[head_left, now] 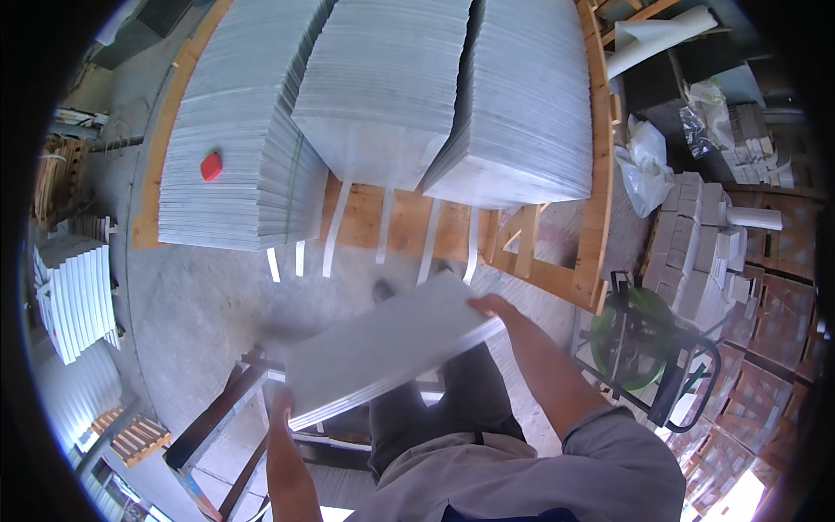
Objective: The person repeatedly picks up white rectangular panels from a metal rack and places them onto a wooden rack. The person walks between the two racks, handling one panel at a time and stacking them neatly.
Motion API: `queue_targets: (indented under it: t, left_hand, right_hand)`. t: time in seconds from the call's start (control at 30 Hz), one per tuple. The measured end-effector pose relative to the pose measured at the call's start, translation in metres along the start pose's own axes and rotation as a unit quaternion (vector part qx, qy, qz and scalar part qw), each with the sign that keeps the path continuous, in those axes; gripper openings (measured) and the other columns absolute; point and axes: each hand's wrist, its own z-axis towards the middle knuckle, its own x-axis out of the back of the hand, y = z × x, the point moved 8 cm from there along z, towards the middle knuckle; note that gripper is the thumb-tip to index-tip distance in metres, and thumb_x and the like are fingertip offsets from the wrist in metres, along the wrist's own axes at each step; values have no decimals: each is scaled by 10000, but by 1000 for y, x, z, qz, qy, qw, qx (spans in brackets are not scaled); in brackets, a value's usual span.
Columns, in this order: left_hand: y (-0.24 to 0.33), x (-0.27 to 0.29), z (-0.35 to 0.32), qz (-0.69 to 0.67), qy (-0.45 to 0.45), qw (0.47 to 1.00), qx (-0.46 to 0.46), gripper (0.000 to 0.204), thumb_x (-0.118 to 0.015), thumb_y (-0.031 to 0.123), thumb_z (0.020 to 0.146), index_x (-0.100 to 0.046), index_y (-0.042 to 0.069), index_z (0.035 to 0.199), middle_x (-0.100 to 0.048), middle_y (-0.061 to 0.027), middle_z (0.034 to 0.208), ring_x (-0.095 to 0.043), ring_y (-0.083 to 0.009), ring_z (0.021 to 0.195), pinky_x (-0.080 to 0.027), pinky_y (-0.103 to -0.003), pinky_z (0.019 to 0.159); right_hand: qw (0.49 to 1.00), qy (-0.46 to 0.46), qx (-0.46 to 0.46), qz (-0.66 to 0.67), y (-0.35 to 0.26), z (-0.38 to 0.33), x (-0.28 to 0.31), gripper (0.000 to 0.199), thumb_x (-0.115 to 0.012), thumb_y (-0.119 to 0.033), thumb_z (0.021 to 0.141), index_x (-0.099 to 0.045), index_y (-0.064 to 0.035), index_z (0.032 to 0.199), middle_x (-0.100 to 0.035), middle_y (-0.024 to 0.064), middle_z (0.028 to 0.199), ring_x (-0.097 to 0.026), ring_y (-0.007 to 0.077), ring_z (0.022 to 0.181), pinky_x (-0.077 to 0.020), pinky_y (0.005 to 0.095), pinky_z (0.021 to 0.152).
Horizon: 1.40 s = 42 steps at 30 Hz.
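Both hands grip a grey slab (391, 348) held tilted in the air over a dark metal stand (226, 418): left hand (280, 407) clasps its lower corner, right hand (491, 306) its upper corner. Behind, stacked slabs (383, 96) lean on a wooden pallet (557, 261); a red object (210, 166) sits on the left stack.

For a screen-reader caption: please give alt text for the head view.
A person's left hand and right hand hold a small stack of grey slabs at opposite corners, above a dark metal stand. Ahead, leaning rows of slabs fill a wooden pallet.
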Motion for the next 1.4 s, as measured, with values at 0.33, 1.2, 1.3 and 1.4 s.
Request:
queue_targets:
  t: [0.33,1.2,1.3,1.4]
  left_hand:
    - [-1,-61,-22,-145,-17,977,154,512,-275,330,940,-480,-88,1154,-564,-214,1077,-535,-297,1013,-403,-358,853]
    - [143,-102,-126,-219,-51,946,233,556,-269,357,900,-415,-81,1209,-509,-219,1164,-524,-345,1054,-439,-441,854]
    - [188,-118,-161,-315,-49,921,224,490,-268,311,896,-390,-10,1246,-500,-199,1167,-535,-342,1033,-463,-499,804]
    - [253,-146,-208,-442,-141,859,218,464,-208,324,932,-378,66,1278,-501,-173,1172,-553,-348,1003,-479,-541,777]
  right_hand:
    - [980,-39,52,-187,-165,132,51,646,-466,-610,759,-590,-85,1116,-529,149,1206,-481,311,1134,-372,374,928]
    - [938,100,-10,332,-111,32,14,693,-661,-499,712,-510,122,980,-593,207,788,-610,240,708,-496,396,584]
    - [865,-105,-76,486,-139,-94,-82,555,-726,-413,666,-569,77,875,-615,142,811,-613,238,631,-490,339,497]
    - [840,-93,-34,534,-172,-165,-108,547,-725,-345,657,-559,96,934,-597,193,950,-606,295,843,-504,357,640]
